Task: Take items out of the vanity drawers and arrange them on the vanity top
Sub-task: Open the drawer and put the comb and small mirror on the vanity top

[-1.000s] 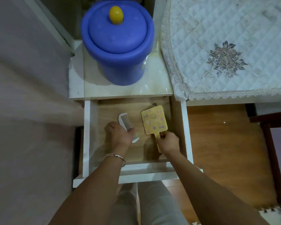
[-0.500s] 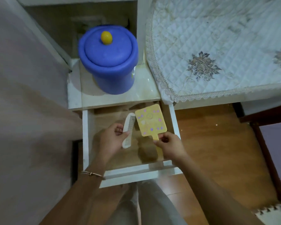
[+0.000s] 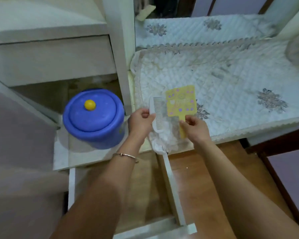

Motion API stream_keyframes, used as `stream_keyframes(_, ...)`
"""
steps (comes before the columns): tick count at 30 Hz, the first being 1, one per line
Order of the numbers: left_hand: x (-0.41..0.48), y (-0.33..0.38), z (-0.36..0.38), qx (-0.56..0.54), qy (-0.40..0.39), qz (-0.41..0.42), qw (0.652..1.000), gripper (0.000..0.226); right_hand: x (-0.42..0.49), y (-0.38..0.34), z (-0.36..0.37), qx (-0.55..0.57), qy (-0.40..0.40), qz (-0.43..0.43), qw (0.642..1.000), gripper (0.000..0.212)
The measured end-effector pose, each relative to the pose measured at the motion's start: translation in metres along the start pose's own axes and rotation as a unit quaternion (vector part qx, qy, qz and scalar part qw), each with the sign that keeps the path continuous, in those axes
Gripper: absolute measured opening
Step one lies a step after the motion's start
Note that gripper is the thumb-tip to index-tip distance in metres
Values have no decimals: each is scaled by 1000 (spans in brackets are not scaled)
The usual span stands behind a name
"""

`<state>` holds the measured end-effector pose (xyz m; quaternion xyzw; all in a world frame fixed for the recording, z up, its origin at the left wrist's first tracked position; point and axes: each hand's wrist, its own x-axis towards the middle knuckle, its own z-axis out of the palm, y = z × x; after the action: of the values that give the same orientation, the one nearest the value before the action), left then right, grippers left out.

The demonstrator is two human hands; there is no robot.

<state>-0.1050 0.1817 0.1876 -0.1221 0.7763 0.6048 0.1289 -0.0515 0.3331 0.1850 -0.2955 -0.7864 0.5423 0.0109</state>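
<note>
My left hand [image 3: 141,122] grips a white comb [image 3: 157,113], teeth facing right. A yellow hand mirror [image 3: 181,100] with purple dots is held by its handle in my right hand [image 3: 195,129]. Both items hover over the front left corner of the vanity top, which is covered by a white quilted cloth [image 3: 231,80]. Below my forearms the drawer [image 3: 173,190] stands pulled out, its wooden bottom showing with nothing visible in it.
A blue lidded container [image 3: 93,118] with a yellow knob sits on the lower side shelf to the left. A white upright panel [image 3: 123,49] separates that shelf from the vanity top. A mirror stands behind the cloth. Dark furniture edges the wooden floor at right.
Both hands rose out of the drawer with the comb and the mirror and moved up and right, over the cloth-covered vanity top.
</note>
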Motion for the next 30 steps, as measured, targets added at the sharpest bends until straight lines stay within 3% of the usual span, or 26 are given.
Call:
stream_keyframes(7,54,9,41,81,11,-18,997,29,68,-3,-4,-58,3,28,998,16)
stream_keyframes(10,54,3,42,154,-7,16,988,35,72,4,-3,-103,30,33,994,34)
stream_keyframes(17,31,-6,30,231,-39,105,967,33,58,21,3,-211,57,-50,974,41)
stream_keyframes(21,-10,-23,-3,265,-49,128,954,28,18,28,4,-247,62,-111,961,39)
stream_keyframes(25,-68,-71,-62,323,-60,138,934,23,-64,50,4,-298,17,-232,926,33)
stream_keyframes(30,-159,-144,-147,406,-92,111,902,36,-165,104,9,-393,-101,-229,885,16)
